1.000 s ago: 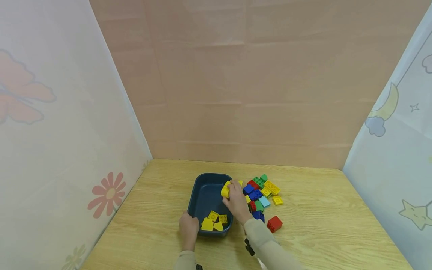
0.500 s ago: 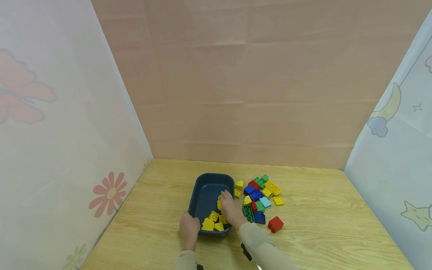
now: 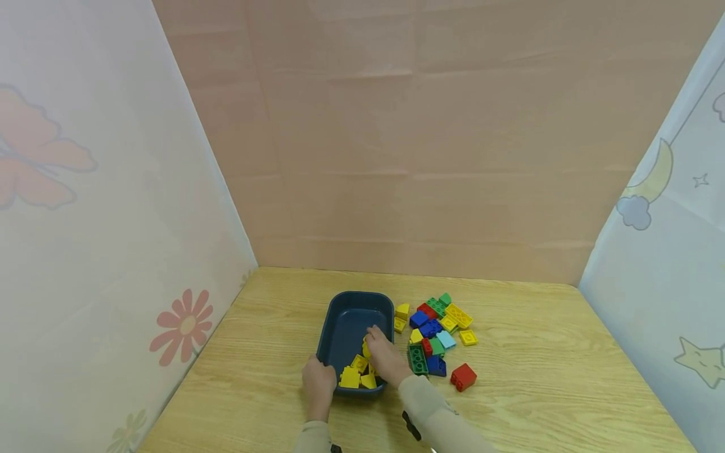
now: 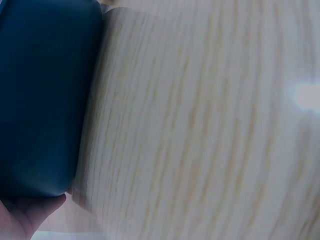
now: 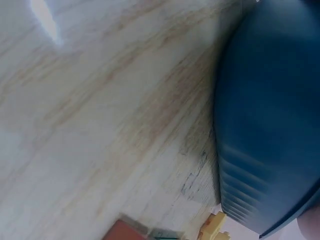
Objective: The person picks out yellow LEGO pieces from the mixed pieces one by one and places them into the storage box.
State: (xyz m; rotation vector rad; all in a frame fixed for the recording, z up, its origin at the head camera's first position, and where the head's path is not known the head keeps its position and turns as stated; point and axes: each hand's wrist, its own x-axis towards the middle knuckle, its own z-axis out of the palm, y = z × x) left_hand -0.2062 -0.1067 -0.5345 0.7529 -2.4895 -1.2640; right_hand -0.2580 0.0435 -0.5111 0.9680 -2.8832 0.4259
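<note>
A dark blue plastic bin [image 3: 352, 319] stands on the wooden table. My left hand [image 3: 318, 382] grips its near left rim; in the left wrist view, fingers [image 4: 46, 209] show at the bin's corner. Over the right rim reaches my right hand [image 3: 387, 357], low inside the bin, pinching a yellow toy brick [image 3: 365, 347] that its fingers partly cover. Several yellow bricks [image 3: 349, 377] lie at the near end of the bin, right beside the held one. The right wrist view shows mostly the bin's outer wall [image 5: 270, 115], with a bit of the hand at the lower right.
Right of the bin lies a loose pile of bricks, among them a dark green one [image 3: 418, 360], a light blue one [image 3: 446, 340] and a long yellow one [image 3: 459, 316]. Two yellow pieces [image 3: 401, 316] sit close to the bin. A red brick [image 3: 463, 377] lies apart, nearer me.
My right hand has carried the yellow brick from above the bin's right rim down and toward me, to the bricks inside. The left hand keeps its grip on the rim.
</note>
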